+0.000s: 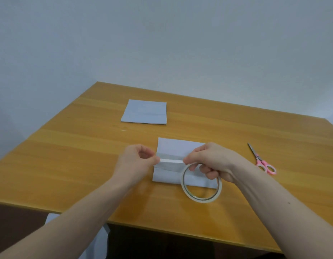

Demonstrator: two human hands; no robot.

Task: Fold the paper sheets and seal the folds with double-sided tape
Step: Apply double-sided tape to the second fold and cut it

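A folded white paper sheet (pixel 177 149) lies on the wooden table (pixel 78 146) in front of me. My right hand (pixel 212 161) grips a roll of double-sided tape (pixel 201 184), which hangs over the sheet's near edge. A white strip of tape (pixel 171 161) runs from the roll leftward across the sheet's fold. My left hand (pixel 137 161) pinches the free end of that strip at the sheet's left edge. A second folded white sheet (pixel 145 112) lies flat farther back on the table.
Pink-handled scissors (pixel 261 160) lie on the table to the right of my right hand. A pale wall rises behind the table. Below the table's near edge, at the lower left, something white (pixel 51 218) shows.
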